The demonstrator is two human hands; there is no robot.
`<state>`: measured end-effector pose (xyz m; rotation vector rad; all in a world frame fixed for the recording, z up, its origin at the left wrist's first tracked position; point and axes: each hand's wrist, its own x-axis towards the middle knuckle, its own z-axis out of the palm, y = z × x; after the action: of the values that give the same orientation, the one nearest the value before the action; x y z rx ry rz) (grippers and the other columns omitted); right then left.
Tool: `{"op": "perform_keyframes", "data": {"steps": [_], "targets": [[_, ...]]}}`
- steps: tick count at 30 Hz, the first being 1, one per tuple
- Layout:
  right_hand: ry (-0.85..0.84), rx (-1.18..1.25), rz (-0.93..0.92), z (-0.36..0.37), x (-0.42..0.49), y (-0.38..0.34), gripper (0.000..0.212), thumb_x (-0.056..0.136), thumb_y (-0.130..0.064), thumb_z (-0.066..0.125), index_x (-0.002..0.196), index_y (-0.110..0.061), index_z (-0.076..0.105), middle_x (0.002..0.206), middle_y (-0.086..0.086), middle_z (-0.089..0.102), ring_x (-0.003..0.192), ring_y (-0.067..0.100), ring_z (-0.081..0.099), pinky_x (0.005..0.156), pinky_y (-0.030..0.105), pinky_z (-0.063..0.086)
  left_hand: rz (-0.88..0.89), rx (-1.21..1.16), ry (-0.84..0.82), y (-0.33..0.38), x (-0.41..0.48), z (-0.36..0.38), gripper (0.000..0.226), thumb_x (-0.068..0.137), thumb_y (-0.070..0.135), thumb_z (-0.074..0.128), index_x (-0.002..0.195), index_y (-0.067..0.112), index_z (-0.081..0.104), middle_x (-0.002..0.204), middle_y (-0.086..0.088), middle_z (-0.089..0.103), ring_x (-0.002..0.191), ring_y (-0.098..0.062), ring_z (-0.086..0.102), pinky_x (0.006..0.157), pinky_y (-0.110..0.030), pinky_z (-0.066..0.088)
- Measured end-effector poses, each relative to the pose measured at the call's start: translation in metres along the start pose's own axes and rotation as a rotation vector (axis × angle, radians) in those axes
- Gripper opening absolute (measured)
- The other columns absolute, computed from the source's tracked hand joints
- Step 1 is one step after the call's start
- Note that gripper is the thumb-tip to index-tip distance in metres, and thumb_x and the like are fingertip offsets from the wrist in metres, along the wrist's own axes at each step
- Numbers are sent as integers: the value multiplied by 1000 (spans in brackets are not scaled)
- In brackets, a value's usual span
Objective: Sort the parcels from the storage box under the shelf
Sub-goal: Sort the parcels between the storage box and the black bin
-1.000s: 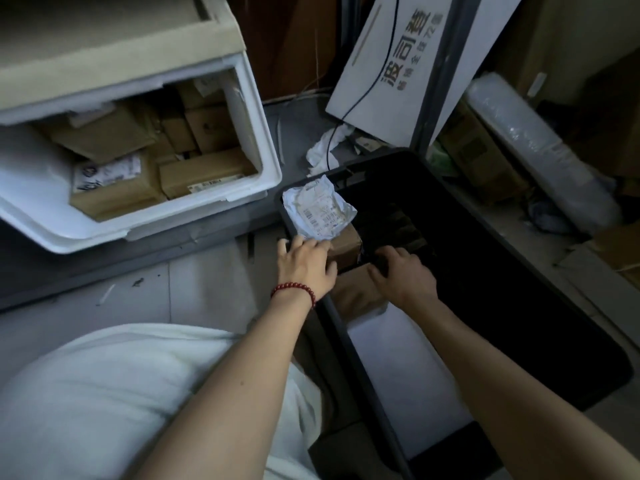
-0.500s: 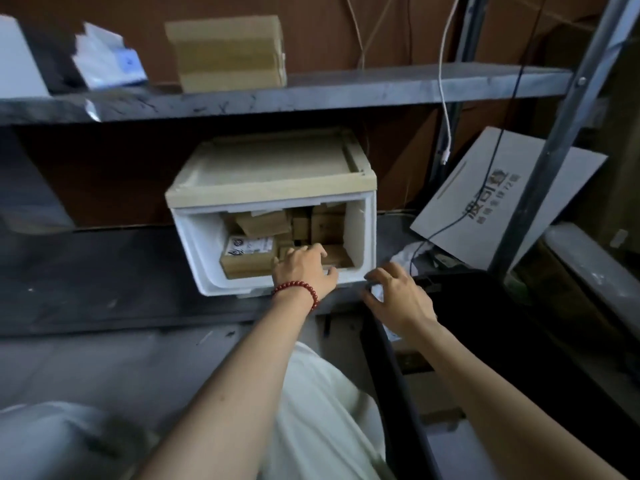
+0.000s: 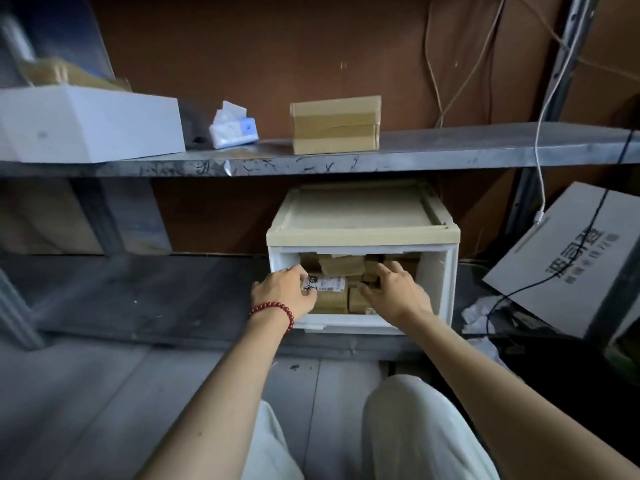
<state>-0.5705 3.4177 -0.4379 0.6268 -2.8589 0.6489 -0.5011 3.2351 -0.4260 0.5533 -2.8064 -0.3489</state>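
White cardboard sheet (image 3: 540, 258) at the right: large grey characters 波司登, the smaller line beneath unreadable. Parcel label (image 3: 325, 283): black print, too small to read.

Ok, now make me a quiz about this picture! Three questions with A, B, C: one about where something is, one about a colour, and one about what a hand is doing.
1. Where is the taped cardboard box? A on the shelf above the storage box; B on the floor; C inside the storage box.
2. What colour is the bracelet? A blue; B red; C green.
3. What is the left hand doing? A lying flat on the floor; B tucked in a pocket; C curling its fingers on a labelled parcel.
Answers: A, it stands on the upper board; B, red beads ring the left wrist; C, the fingers wrap the parcel's end inside the box.
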Motion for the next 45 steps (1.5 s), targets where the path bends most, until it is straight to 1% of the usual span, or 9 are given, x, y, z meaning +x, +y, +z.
{"op": "perform_keyframes", "data": {"steps": [3, 6, 9, 15, 20, 27, 32, 39, 45], "targets": [[-9, 57, 52, 14, 2, -13, 47, 95, -46, 46, 131, -16, 47, 132, 6, 43, 119, 29, 47, 89, 41, 45, -26, -43, -25, -13, -8, 19, 34, 91, 45, 50, 123, 33, 51, 126, 10, 59, 112, -18, 56, 94, -35, 44], [-65, 113, 105, 39, 0, -10, 43, 95, -42, 49, 130, -18, 48, 132, 6, 43, 121, 28, 46, 89, 40, 45, -40, -89, -48, -20, -7, 38, 34, 92, 45, 50, 124, 31, 52, 125, 11, 61, 112, -16, 57, 84, -28, 46], [-121, 197, 174, 48, 8, 4, 48, 92, -38, 57, 134, -17, 47, 137, 9, 41, 125, 30, 45, 98, 37, 41, -36, -126, 5, -20, 8, 46, 36, 94, 46, 46, 126, 32, 51, 125, 11, 61, 112, -18, 57, 81, -29, 45], [-88, 211, 265, 56, 26, 32, 59, 93, -36, 57, 144, -17, 34, 144, 9, 35, 129, 30, 40, 100, 39, 39, 0, -85, -45, -19, 39, 70, 46, 94, 46, 47, 136, 30, 41, 129, 4, 57, 111, -22, 57, 76, -30, 46], [-95, 132, 166, 75, 46, 34, 65, 93, -40, 56, 149, -21, 28, 150, 2, 31, 133, 28, 35, 103, 39, 37, -53, -280, -123, -22, 70, 91, 56, 93, 44, 51, 142, 23, 35, 138, -4, 51, 123, -25, 50, 97, -40, 47], [-130, 88, 122, 89, 70, 40, 65, 93, -42, 55, 149, -25, 26, 152, 0, 29, 135, 27, 34, 103, 40, 37, 1, -192, -143, -33, 106, 104, 55, 93, 45, 50, 142, 23, 34, 135, -4, 52, 116, -25, 54, 85, -34, 49], [-280, 164, 177, 107, 89, 45, 72, 93, -44, 53, 152, -24, 17, 155, 5, 22, 136, 33, 33, 106, 40, 34, -8, -302, -264, -45, 135, 121, 63, 93, 40, 54, 146, 19, 28, 147, -5, 41, 128, -27, 45, 101, -38, 42], [-140, 259, 187, 134, 111, 29, 74, 94, -42, 53, 153, -21, 14, 158, 0, 15, 139, 29, 29, 109, 40, 33, -17, -317, -249, -49, 160, 147, 67, 93, 44, 52, 148, 24, 21, 151, -4, 35, 130, -28, 44, 95, -37, 43], [60, 278, 200, 159, 133, 16, 72, 95, -40, 51, 152, -18, 13, 158, 1, 13, 142, 24, 24, 108, 36, 34, -31, -357, -113, -43, 181, 160, 66, 92, 45, 52, 147, 22, 23, 149, -4, 38, 122, -28, 52, 74, -28, 42]]}}
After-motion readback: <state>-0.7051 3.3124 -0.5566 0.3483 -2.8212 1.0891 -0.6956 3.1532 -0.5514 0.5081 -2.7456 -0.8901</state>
